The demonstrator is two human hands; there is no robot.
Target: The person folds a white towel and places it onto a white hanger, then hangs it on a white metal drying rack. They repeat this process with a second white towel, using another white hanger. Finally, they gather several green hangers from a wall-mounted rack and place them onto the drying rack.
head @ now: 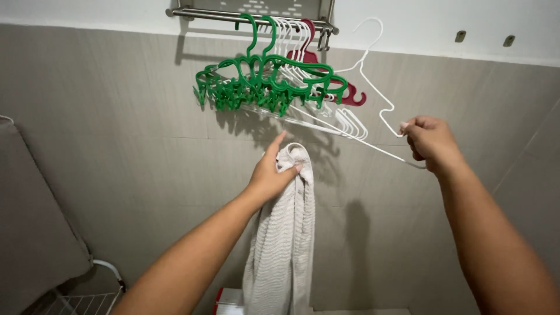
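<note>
Against the grey tiled wall, seen from the head camera, the left hand grips the top of a pale, ribbed towel. Its fingers close around the bunched upper end, the thumb pointing up, and the rest of the cloth hangs straight down in loose folds to the bottom edge of the picture. The towel is off-white with fine crosswise ridges — it looks soft and limp, touching nothing but the hand.

To the right and a little higher, the right hand is clenched on one corner of a white wire hanger. The hanger is tilted, its hook up near the rail and its long lower bar slanting down to the fist. Hand and towel are well apart.

Above both hands, a metal rail fixed to the wall carries a crowd of hangers: green plastic hangers in front, more white ones behind them, and a dark red hanger at the back. They hang close together, overlapping, and throw shadows on the tiles.

At the lower left stands a white wire rack — what it holds cannot be made out.
</note>
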